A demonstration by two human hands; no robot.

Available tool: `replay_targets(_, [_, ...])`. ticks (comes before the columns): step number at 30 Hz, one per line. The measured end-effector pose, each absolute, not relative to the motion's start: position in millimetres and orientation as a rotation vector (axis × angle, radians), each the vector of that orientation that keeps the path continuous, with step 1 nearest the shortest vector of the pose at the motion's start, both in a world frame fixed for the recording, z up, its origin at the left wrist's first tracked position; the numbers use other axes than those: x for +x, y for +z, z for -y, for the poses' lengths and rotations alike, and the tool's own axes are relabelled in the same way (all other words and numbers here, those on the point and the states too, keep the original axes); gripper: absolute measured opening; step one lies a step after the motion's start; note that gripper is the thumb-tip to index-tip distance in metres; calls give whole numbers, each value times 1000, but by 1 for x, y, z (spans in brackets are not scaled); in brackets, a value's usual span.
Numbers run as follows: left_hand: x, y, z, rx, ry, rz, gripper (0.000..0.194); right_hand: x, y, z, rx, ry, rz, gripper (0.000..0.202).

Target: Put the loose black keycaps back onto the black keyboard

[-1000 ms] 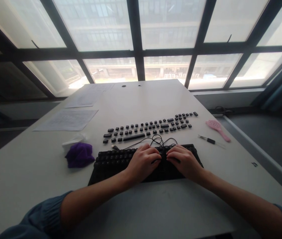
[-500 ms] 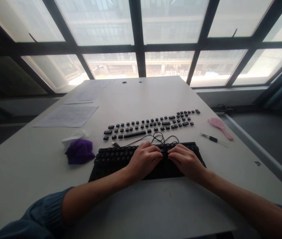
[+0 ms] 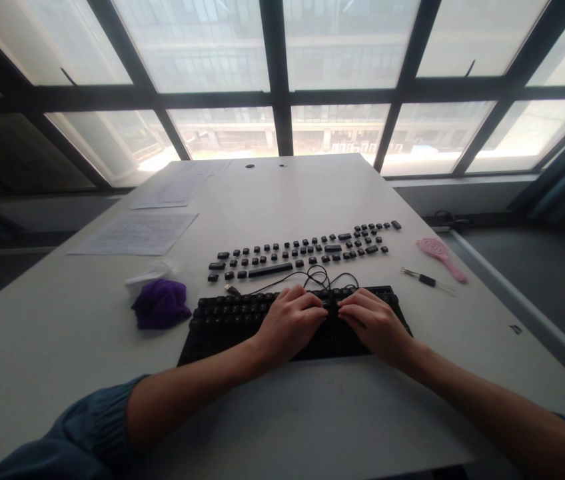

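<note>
the keyboard [image 3: 232, 321] is laid lengthwise left-to-right, its cable [image 3: 272, 285] beyond; the left hand [image 3: 292, 320] and right hand [image 3: 376, 323] are angled inward over it, fingers curled; any grip cannot be told.

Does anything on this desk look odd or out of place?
Yes: many black keycaps, a long bar among them, lie loose on the desk beyond the keyboard instead of on it. They form rough rows, so this looks deliberate rather than spilled. A USB plug also lies unconnected there.
</note>
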State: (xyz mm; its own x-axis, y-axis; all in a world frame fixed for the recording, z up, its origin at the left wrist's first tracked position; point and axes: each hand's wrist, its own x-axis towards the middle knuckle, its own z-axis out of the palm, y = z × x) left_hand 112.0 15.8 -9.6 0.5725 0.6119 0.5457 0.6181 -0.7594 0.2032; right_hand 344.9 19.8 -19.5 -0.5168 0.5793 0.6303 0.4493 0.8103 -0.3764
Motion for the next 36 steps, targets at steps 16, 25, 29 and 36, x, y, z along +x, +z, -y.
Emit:
replay_targets(16, [112, -9, -15, -2787, -944, 1087, 16, 347, -24, -16, -727, 130, 2350, 22])
replay_targets(25, [112, -9, -16, -2793, -958, 1110, 16, 348, -26, -17, -756, 184, 2331, 23])
replay_targets(29, [111, -10, -16, -2806, -966, 1108, 17, 345, -22, -18, -763, 242, 2240, 19])
replay_targets(36, [111, -10, -16, -2820, -973, 1112, 16, 346, -21, -19, -774, 304, 2210, 18])
